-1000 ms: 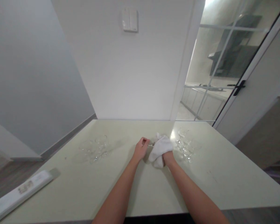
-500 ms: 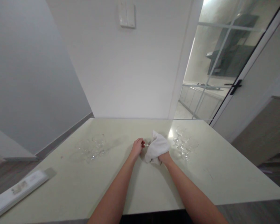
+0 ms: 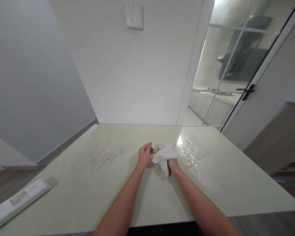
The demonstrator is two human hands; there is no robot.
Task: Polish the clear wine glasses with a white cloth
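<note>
My right hand point(image 3: 172, 164) grips a white cloth point(image 3: 165, 154), which drapes over the fingers and hangs toward the table. Pinched in my left hand point(image 3: 145, 153) is the narrow end of a clear stemmed glass point(image 3: 158, 149). Its bowl points right and is partly covered by the cloth. Both hands are close together above the middle of the table. To the right, several clear stemmed glasses point(image 3: 193, 152) stand in a cluster. Another group of clear stemmed glasses point(image 3: 99, 155) is on the left; their transparent outlines overlap.
The pale glossy table point(image 3: 147, 200) meets a white wall point(image 3: 137, 78) at its far edge. A long white box point(image 3: 19, 200) lies at the front left corner. On the right is a glazed door with a black handle point(image 3: 247, 91).
The cloth has shifted and folded differently, with a corner now hanging down and more of the glass showing. My left hand has turned slightly.
</note>
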